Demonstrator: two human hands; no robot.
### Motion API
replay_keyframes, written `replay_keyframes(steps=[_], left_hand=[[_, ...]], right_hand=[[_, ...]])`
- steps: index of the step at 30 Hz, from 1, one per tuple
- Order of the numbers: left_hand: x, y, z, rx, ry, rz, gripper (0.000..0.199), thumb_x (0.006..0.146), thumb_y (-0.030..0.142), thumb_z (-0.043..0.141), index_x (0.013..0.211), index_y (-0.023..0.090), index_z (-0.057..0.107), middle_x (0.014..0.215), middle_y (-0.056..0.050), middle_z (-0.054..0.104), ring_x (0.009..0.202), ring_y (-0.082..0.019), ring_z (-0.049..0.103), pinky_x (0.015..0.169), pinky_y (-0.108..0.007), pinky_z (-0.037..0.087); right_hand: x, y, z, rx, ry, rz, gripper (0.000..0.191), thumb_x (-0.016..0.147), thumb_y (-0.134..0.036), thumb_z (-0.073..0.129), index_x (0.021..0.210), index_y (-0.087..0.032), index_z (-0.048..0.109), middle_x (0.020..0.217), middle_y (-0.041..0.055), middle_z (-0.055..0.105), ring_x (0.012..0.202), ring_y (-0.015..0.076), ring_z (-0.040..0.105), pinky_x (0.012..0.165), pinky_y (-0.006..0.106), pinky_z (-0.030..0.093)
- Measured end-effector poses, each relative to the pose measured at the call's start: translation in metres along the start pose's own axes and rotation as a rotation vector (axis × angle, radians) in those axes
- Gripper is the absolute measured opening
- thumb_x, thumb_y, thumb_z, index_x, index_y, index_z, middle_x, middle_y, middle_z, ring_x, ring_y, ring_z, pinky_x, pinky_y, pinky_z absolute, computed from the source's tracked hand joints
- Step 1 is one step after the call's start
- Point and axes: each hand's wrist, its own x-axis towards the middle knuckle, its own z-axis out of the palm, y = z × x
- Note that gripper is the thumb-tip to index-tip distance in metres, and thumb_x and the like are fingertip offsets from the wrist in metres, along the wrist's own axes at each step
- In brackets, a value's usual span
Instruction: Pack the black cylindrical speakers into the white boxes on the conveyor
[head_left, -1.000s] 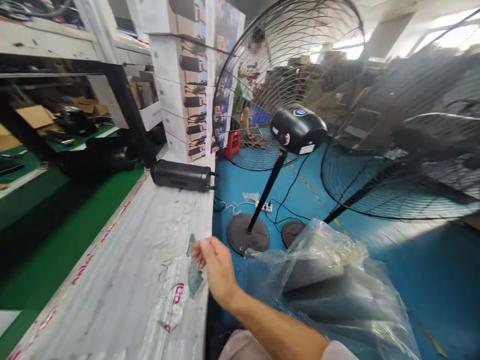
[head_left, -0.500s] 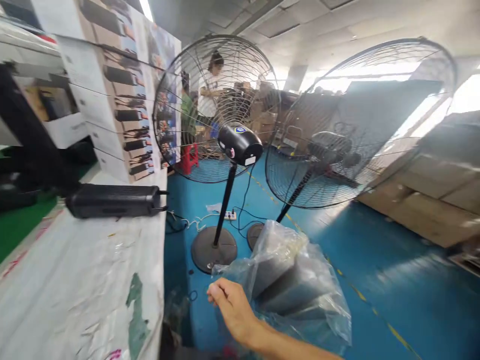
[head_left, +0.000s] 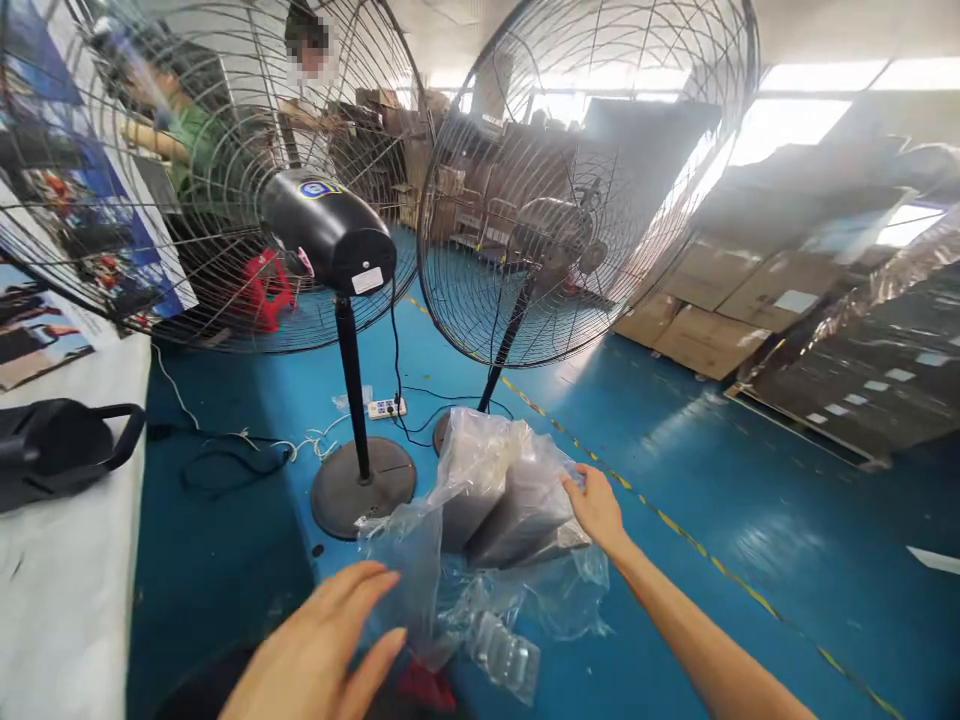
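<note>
A clear plastic bag (head_left: 401, 560) stands on the blue floor, its sides slumped around stacks of greyish, see-through plastic pieces (head_left: 525, 490). My right hand (head_left: 598, 508) is at the right side of the bag, with thumb and fingers closed on the plastic there. In front of the bag's left side, my left hand (head_left: 322, 630) is open, thumb and fingers apart and nothing in it. A clear moulded plastic tray (head_left: 506, 655) lies at the near edge of the bag.
Two pedestal fans, a near one (head_left: 330, 230) and a far one (head_left: 555, 240), stand behind the bag. Cables run to a power strip (head_left: 387, 407). At left is a white-covered table (head_left: 67, 580) with a black device (head_left: 60, 450). Cartons (head_left: 712, 300) line the right. People work beyond.
The view has swung right and closer to the bag. My right hand has gone from the bag's left side to its right side, and my left hand has come into view.
</note>
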Motion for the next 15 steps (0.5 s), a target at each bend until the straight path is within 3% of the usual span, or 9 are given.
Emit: replay_keyframes(steps=[2,4,9,12,14,15], left_hand=[[0.041,0.035,0.019,-0.067,-0.231,0.024,0.046,0.095,0.053,0.049,0.136,0.037,0.062,0.147,0.002,0.059,0.135,-0.026,0.056,0.117,-0.042,0.046],[0.080,0.056,0.046,-0.151,-0.367,0.085,0.046,0.095,0.043,0.049,0.135,0.025,0.063,0.142,-0.007,0.062,0.133,-0.027,0.057,0.117,-0.043,0.045],[0.141,0.058,0.108,-0.186,-0.366,0.050,0.048,0.095,0.033,0.046,0.135,0.009,0.059,0.137,-0.018,0.062,0.127,-0.031,0.060,0.114,-0.048,0.045],[0.150,0.048,0.117,-0.198,-0.346,0.044,0.044,0.097,0.033,0.044,0.133,0.013,0.059,0.136,-0.014,0.063,0.125,-0.027,0.060,0.113,-0.044,0.046],[0.147,0.038,0.110,-0.183,-0.324,0.050,0.041,0.099,0.035,0.043,0.132,0.018,0.060,0.136,-0.010,0.064,0.124,-0.025,0.062,0.111,-0.041,0.048],[0.142,0.031,0.103,-0.155,-0.303,0.046,0.040,0.100,0.036,0.043,0.132,0.020,0.061,0.136,-0.008,0.064,0.124,-0.024,0.062,0.111,-0.040,0.049]], right_hand=[[0.015,0.008,0.011,0.002,-0.073,0.071,0.055,0.091,-0.042,0.046,0.128,-0.004,0.061,0.124,0.0248,0.065,0.104,0.0324,0.068,0.094,0.043,0.051],[0.026,0.014,0.023,-0.001,-0.119,0.113,0.052,0.092,-0.040,0.046,0.129,-0.005,0.061,0.123,0.0233,0.067,0.104,0.0309,0.069,0.093,0.041,0.051],[0.038,0.024,0.027,-0.023,-0.141,0.106,0.048,0.093,-0.039,0.051,0.128,-0.008,0.062,0.126,0.0214,0.065,0.119,0.0328,0.061,0.101,0.041,0.046],[0.012,0.025,0.017,0.002,0.023,-0.031,0.047,0.097,-0.043,0.047,0.130,-0.011,0.058,0.139,0.0206,0.056,0.131,0.0333,0.049,0.109,0.045,0.039],[-0.027,0.030,0.025,0.088,0.039,-0.215,0.037,0.101,-0.046,0.043,0.112,-0.018,0.064,0.119,0.0161,0.065,0.114,0.0301,0.059,0.098,0.042,0.046],[-0.052,0.036,0.036,0.140,-0.046,-0.299,0.035,0.102,-0.046,0.041,0.097,-0.021,0.065,0.101,0.0119,0.068,0.096,0.0269,0.063,0.088,0.040,0.049]])
